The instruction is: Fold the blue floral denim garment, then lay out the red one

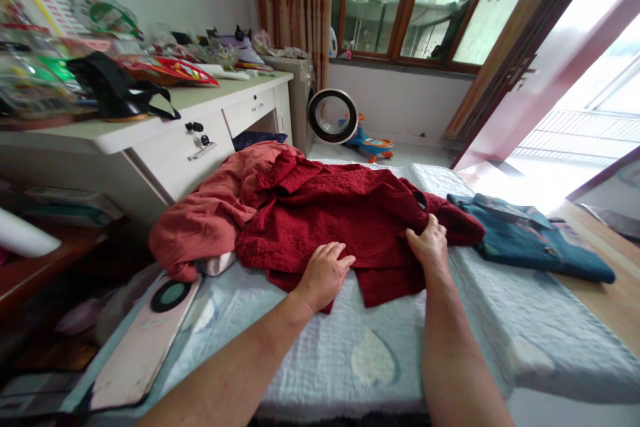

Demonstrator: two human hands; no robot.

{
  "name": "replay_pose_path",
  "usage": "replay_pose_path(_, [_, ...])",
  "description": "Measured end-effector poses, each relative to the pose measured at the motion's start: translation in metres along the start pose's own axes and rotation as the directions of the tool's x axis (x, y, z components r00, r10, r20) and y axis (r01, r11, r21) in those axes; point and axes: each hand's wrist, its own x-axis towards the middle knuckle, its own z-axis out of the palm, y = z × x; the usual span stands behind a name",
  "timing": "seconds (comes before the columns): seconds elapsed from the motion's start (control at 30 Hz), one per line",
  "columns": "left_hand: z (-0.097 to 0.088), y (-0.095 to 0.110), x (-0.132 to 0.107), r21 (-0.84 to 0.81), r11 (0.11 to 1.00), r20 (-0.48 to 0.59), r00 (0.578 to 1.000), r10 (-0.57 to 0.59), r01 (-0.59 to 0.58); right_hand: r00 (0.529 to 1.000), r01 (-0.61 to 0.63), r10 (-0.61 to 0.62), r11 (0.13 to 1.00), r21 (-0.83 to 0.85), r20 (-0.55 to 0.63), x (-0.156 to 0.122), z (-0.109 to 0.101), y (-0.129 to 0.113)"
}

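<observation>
A dark red textured garment [350, 213] lies spread on the pale blue quilted bed cover [350, 347]. My left hand [325, 273] rests flat on its lower hem, fingers apart. My right hand [429, 242] pinches a fold of the same garment near its right edge. Behind it to the left, a lighter red-orange garment [210, 220] lies in a crumpled heap. A folded teal garment [530, 243] sits on the bed to the right, apart from both hands.
A white desk [165, 140] with drawers stands to the left, piled with bags and packets. A flat pink-and-dark board [150, 340] leans at the bed's left edge. A round fan [333, 117] and a toy car [373, 145] stand on the floor by the window.
</observation>
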Motion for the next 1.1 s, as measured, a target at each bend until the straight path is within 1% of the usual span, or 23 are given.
replay_pose_path(0.07, [0.000,0.000,0.000,0.006,1.000,-0.005,1.000,0.001,-0.001,0.996,-0.017,0.019,0.999,-0.028,0.092,0.001,0.000,0.002])
replay_pose_path(0.1, [0.000,0.000,0.000,0.010,1.000,-0.005,1.000,0.001,-0.001,0.994,-0.017,0.021,0.999,-0.037,0.111,0.001,-0.001,0.003])
replay_pose_path(0.17, [-0.001,0.000,0.000,0.017,1.000,-0.005,1.000,0.001,-0.001,0.995,-0.004,0.008,0.999,-0.036,0.102,0.003,-0.003,0.004])
replay_pose_path(0.23, [-0.001,0.000,0.000,0.022,1.000,-0.006,1.000,0.006,-0.006,0.999,0.014,-0.013,1.000,-0.022,0.048,0.005,-0.005,0.004])
replay_pose_path(0.3, [-0.002,0.000,0.000,0.025,1.000,-0.010,1.000,0.011,-0.011,0.999,0.028,-0.027,1.000,0.008,-0.045,0.006,-0.008,0.003])
replay_pose_path(0.37, [-0.001,0.000,0.000,0.029,1.000,-0.015,1.000,0.013,-0.012,0.989,0.032,-0.024,0.998,0.053,-0.146,0.006,-0.009,0.002])
replay_pose_path(0.43, [-0.001,-0.001,0.000,0.030,0.999,-0.018,1.000,0.013,-0.012,0.976,0.021,0.001,0.995,0.102,-0.217,0.005,-0.010,0.001])
replay_pose_path(0.53, [-0.002,-0.001,0.000,0.024,1.000,-0.015,1.000,0.015,-0.014,0.969,0.026,0.015,0.987,0.161,-0.245,0.004,-0.008,0.000])
replay_pose_path(0.6, [-0.002,-0.001,0.000,0.021,1.000,-0.012,1.000,0.016,-0.016,0.968,0.084,-0.038,0.981,0.177,-0.248,0.002,-0.005,-0.004])
replay_pose_path(0.67, [-0.004,0.000,0.001,0.017,1.000,-0.010,1.000,0.015,-0.015,0.959,0.141,-0.096,0.978,0.154,-0.265,-0.001,-0.001,-0.009])
replay_pose_path(0.77, [-0.006,0.001,0.000,0.005,1.000,-0.002,1.000,0.009,-0.009,0.942,0.194,-0.168,0.979,0.061,-0.292,-0.006,0.005,-0.015])
replay_pose_path(0.83, [-0.008,0.002,0.000,0.000,1.000,0.003,1.000,0.006,-0.006,0.936,0.260,-0.253,0.966,-0.003,-0.246,-0.008,0.011,-0.016])
replay_pose_path(0.87, [-0.008,0.002,0.000,-0.004,1.000,0.005,1.000,0.007,-0.007,0.936,0.299,-0.300,0.954,-0.032,-0.184,-0.008,0.015,-0.015])
replay_pose_path(0.93, [-0.009,0.002,-0.001,-0.017,1.000,0.004,1.000,0.006,-0.006,0.938,0.346,-0.347,0.935,-0.084,-0.006,-0.008,0.023,-0.011])
replay_pose_path(1.0, [-0.009,0.002,-0.001,-0.030,1.000,0.002,1.000,0.002,-0.002,0.932,0.347,-0.326,0.928,-0.134,0.156,-0.008,0.031,-0.008])
replay_pose_path(1.03, [-0.009,0.001,-0.001,-0.034,0.999,0.002,1.000,0.000,0.000,0.930,0.339,-0.305,0.928,-0.157,0.203,-0.008,0.035,-0.006])
replay_pose_path(1.1, [-0.009,0.001,-0.002,-0.037,0.999,0.002,1.000,-0.003,0.003,0.930,0.326,-0.276,0.925,-0.194,0.244,-0.007,0.040,-0.006])
